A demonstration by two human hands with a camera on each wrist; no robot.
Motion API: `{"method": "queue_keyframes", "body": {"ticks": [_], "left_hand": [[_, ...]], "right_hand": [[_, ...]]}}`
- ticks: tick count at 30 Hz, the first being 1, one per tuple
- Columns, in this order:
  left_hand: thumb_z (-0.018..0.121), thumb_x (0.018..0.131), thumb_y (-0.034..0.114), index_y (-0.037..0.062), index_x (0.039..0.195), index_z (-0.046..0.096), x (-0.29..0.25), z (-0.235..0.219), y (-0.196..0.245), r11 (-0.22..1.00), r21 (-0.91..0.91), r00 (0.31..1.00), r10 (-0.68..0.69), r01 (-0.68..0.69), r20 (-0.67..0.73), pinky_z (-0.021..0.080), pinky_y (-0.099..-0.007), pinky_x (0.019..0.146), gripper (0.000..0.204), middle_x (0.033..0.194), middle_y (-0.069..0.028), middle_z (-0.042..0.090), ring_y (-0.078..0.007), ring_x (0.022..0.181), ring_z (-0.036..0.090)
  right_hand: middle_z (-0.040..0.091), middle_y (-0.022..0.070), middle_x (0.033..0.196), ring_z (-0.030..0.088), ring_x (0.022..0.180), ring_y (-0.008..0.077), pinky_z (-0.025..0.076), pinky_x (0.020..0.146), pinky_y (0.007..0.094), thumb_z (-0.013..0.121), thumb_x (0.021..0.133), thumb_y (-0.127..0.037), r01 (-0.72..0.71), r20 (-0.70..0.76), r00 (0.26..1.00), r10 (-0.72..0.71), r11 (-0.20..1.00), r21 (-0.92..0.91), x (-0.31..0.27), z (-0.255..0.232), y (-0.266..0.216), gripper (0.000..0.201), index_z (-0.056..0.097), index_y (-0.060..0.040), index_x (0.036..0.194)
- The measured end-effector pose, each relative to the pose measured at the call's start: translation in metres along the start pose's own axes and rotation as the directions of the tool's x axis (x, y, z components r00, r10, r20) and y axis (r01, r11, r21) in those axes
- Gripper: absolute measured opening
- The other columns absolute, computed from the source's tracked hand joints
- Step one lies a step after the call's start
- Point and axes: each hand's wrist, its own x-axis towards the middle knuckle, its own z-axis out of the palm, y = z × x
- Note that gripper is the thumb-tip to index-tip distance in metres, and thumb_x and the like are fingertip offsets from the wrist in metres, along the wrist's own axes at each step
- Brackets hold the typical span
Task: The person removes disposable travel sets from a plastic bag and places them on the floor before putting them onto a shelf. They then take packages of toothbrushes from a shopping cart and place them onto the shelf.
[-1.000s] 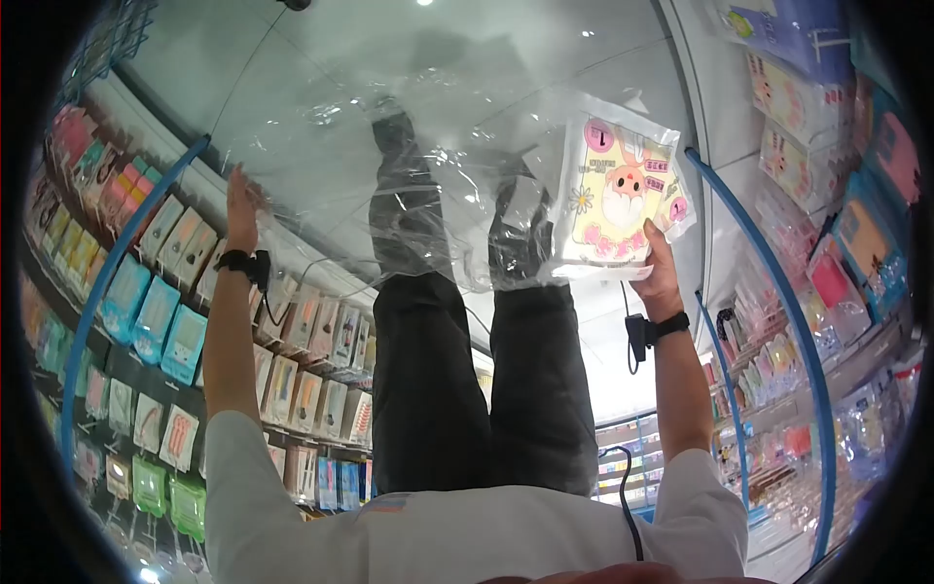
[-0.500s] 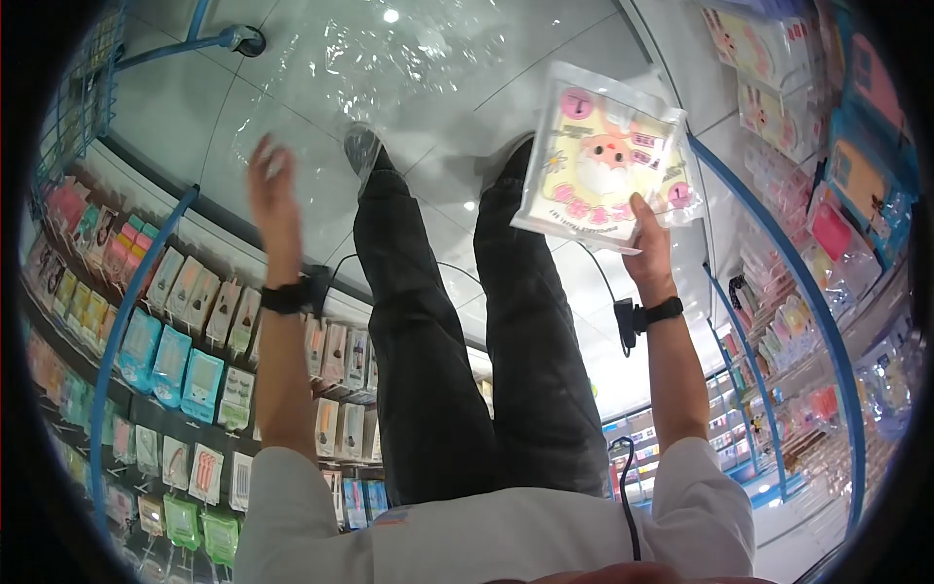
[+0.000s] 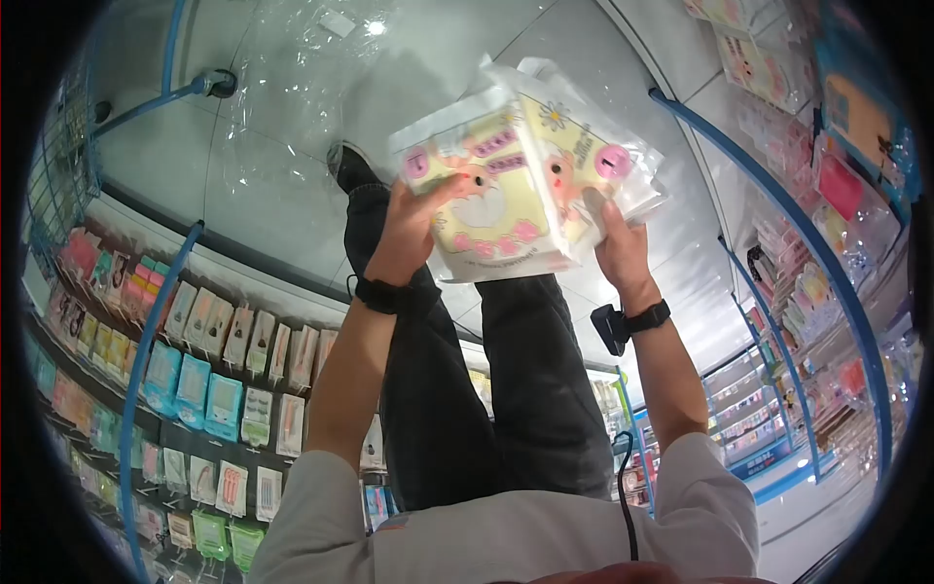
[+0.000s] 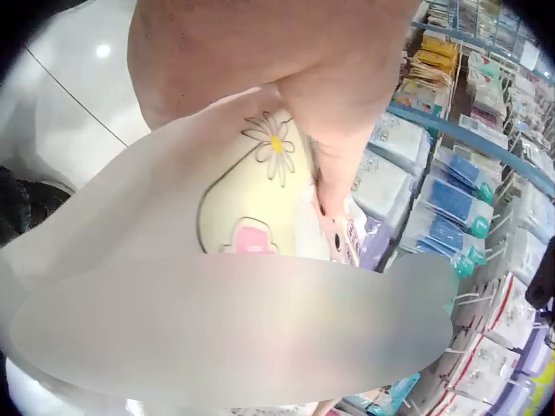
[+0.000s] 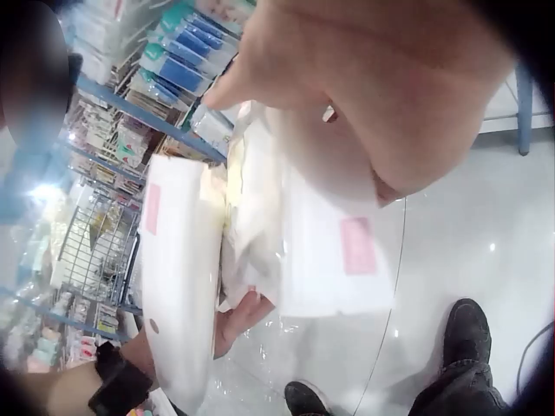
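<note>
- Pale yellow and white, glossy: two printed packets, held up before the trousers (image 3: 530, 360) over the floor. The left packet (image 3: 491, 209) overlaps the near edge of the right packet (image 3: 579, 146).
- Left hand (image 3: 407, 229) clamped on the left packet by its outer side, thumb across the printed face, other fingers mostly hidden behind. Likely gripped so to keep the front visible and the packet steady.
- Right hand (image 3: 626, 248) clamped on the right packet near its lower edge, thumb in front. That packet leans outward at a slant, its inner part covered, perhaps so both fit side by side.
- Right wrist view: white ends, with crumpled clear wrapping (image 5: 256, 251) between. Cannot tell whether a further packet sits there. Left wrist view blurred across its lower part.
- Underfoot: grey, shiny tiles (image 3: 438, 44) with dark joints. Thin clear plastic (image 3: 282, 107) lies loose beyond the shoe (image 3: 350, 164), catching light.
- Room: shop aisle. Hanging goods (image 3: 233, 331) in rows at left, pale blue packs (image 3: 192, 387) among them; bagged goods (image 3: 842, 190) at right. Curved blue rails (image 3: 812, 229) on both sides.
</note>
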Motion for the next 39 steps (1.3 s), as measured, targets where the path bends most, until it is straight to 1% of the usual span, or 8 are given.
{"method": "queue_keyframes", "body": {"ticks": [15,18,19,21,26,31,35,39], "left_hand": [[0.062,0.098,0.004,-0.0027,0.132,0.057,0.010,-0.029,-0.011,0.996,-0.084,0.951,-0.014,-0.013,-0.308,0.055,-0.0377,0.095,0.035,0.120,-0.0128,0.067,-0.0235,0.109,0.067],[0.063,0.098,0.007,-0.0047,0.129,0.058,0.008,-0.016,-0.022,0.973,0.229,0.979,0.071,-0.026,-0.192,0.053,-0.0336,0.094,0.033,0.119,-0.0112,0.068,-0.0200,0.108,0.067],[0.063,0.098,0.007,-0.0047,0.129,0.058,0.009,-0.010,-0.029,0.971,0.237,0.976,0.079,-0.029,-0.203,0.053,-0.0336,0.094,0.033,0.119,-0.0112,0.068,-0.0200,0.108,0.067],[0.063,0.099,0.010,-0.0052,0.125,0.061,0.016,0.012,-0.048,0.953,0.283,0.967,0.169,-0.110,-0.192,0.052,-0.0302,0.089,0.030,0.117,-0.0087,0.068,-0.0150,0.103,0.065],[0.061,0.103,0.015,-0.0036,0.121,0.064,0.028,0.051,-0.076,0.983,0.126,0.959,0.158,-0.132,-0.234,0.051,-0.0285,0.085,0.026,0.113,-0.0051,0.069,-0.0099,0.098,0.063],[0.069,0.095,0.005,-0.0043,0.118,0.066,0.035,0.062,-0.059,0.967,0.238,0.986,0.116,-0.085,-0.118,0.052,-0.0282,0.082,0.025,0.108,-0.0045,0.071,-0.0096,0.096,0.064],[0.074,0.091,0.004,-0.0055,0.117,0.067,0.042,0.048,-0.047,0.880,0.467,0.995,0.100,-0.085,-0.008,0.054,-0.0280,0.079,0.029,0.104,-0.0069,0.073,-0.0100,0.091,0.067],[0.074,0.091,0.004,-0.0057,0.117,0.066,0.036,0.051,-0.043,0.894,0.447,1.000,0.011,-0.018,0.018,0.055,-0.0278,0.079,0.029,0.103,-0.0074,0.073,-0.0105,0.091,0.067]], "right_hand": [[0.056,0.0111,0.134,0.053,0.127,0.0232,0.046,0.104,0.0382,0.067,0.096,-0.014,0.106,-0.181,0.980,-0.088,0.990,0.097,0.010,-0.071,-0.064,0.052,0.044,-0.0008,0.141],[0.057,0.0129,0.135,0.057,0.122,0.0252,0.049,0.099,0.0379,0.067,0.095,-0.008,0.191,-0.200,0.950,-0.240,0.953,-0.234,0.007,-0.068,-0.065,0.046,0.051,0.0008,0.138],[0.057,0.0145,0.135,0.058,0.120,0.0271,0.049,0.098,0.0383,0.067,0.093,-0.005,0.219,-0.151,0.933,-0.328,0.847,-0.484,0.005,-0.066,-0.061,0.045,0.054,0.0007,0.136],[0.054,0.0226,0.141,0.055,0.127,0.0374,0.047,0.104,0.0382,0.066,0.088,0.001,0.524,0.287,0.691,-0.663,0.186,-0.831,0.003,-0.034,-0.061,0.053,0.058,-0.0058,0.140],[0.041,0.0171,0.156,0.038,0.141,0.0447,0.036,0.112,0.0582,0.067,0.079,-0.004,0.544,0.621,0.767,-0.163,-0.348,-0.763,-0.010,0.007,-0.019,0.072,0.052,-0.0149,0.148],[0.037,0.0155,0.158,0.038,0.141,0.0414,0.041,0.106,0.0543,0.076,0.068,-0.008,0.575,0.582,0.805,-0.118,-0.091,-0.813,-0.020,0.009,-0.009,0.081,0.053,-0.0137,0.146],[0.056,0.0177,0.140,0.053,0.127,0.0377,0.043,0.106,0.0454,0.072,0.081,-0.002,0.505,0.414,0.862,-0.292,0.443,-0.740,-0.003,-0.016,-0.013,0.053,0.059,-0.0032,0.132],[0.044,0.0244,0.148,0.045,0.135,0.0429,0.042,0.109,0.0462,0.084,0.081,-0.022,0.372,0.179,0.794,-0.581,0.232,-0.899,0.041,-0.027,-0.052,0.072,0.049,0.0010,0.140]]}}
